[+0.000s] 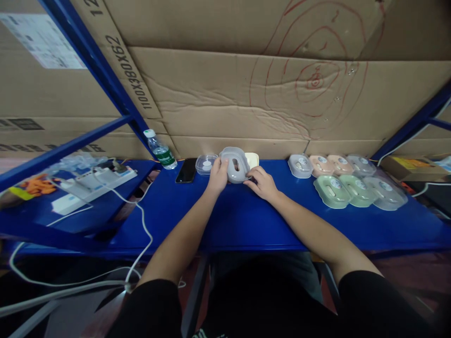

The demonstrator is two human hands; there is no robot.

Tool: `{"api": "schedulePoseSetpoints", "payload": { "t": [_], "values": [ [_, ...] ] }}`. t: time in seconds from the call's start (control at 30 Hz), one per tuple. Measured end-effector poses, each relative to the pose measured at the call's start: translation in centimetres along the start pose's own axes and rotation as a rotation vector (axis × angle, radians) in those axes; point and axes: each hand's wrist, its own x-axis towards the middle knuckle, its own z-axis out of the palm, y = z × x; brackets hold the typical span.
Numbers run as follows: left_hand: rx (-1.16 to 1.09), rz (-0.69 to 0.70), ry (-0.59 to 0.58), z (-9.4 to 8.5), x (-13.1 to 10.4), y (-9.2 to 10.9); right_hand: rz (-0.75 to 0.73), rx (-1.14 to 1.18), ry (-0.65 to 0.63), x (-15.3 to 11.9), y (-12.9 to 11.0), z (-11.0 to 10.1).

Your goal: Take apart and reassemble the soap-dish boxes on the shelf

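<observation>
The grey container (242, 164) is at the middle of the desk (243, 216), in front of the person and tipped so that its face, with a dark oval opening, turns towards the head camera. Whether its lower edge rests on the desk or hangs just over it cannot be told. Both hands are on it: the left hand (219, 172) grasps the left side with the thumb laid over the face, while the right hand (261, 182) has its fingertips bent onto the lower right edge, apparently in a pinch.

The piece looks like thin moulded plastic, so it is probably light and fairly stiff, with walls that may give a little under a hard squeeze. Its smooth, rounded surface could slip under dry fingertips (the corners offer nothing sharp to catch on). The opposite side rims seem the surest places to hold; the edges of the opening look thinner and are likely better left unloaded.

Just left of it sits a clear tub (206, 164), which looks thin enough to crack if pressed. A cream piece (252, 160) shows partly behind the right side. Well apart to the right, lidded containers (331, 191) in grey, peach and green stand in two rows.
</observation>
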Motion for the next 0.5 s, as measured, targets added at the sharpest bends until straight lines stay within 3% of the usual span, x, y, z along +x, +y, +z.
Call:
{"api": "schedulePoseSetpoints", "payload": {
  "t": [0.13,0.23,0.37,0.43,0.5],
  "values": [
    [0.37,0.341,0.056,-0.9,-0.9,1.1,0.039,-0.034,0.1,0.1,0.2,0.1],
    [0.547,0.552,-0.055,-0.9,-1.5,2.0,0.073,-0.062,0.152,0.2,0.3,0.1],
    [0.605,0.617,-0.286,-0.8,-1.7,2.4,0.082,-0.09,0.197,0.2,0.5,0.0],
    [0.609,0.627,-0.293,-1.1,-1.4,2.1,0.057,-0.073,0.19,0.2,0.6,-0.1],
    [0.61,0.62,-0.229,-1.6,-0.8,1.8,0.023,-0.04,0.189,0.2,0.8,-0.5]
  ]
}}
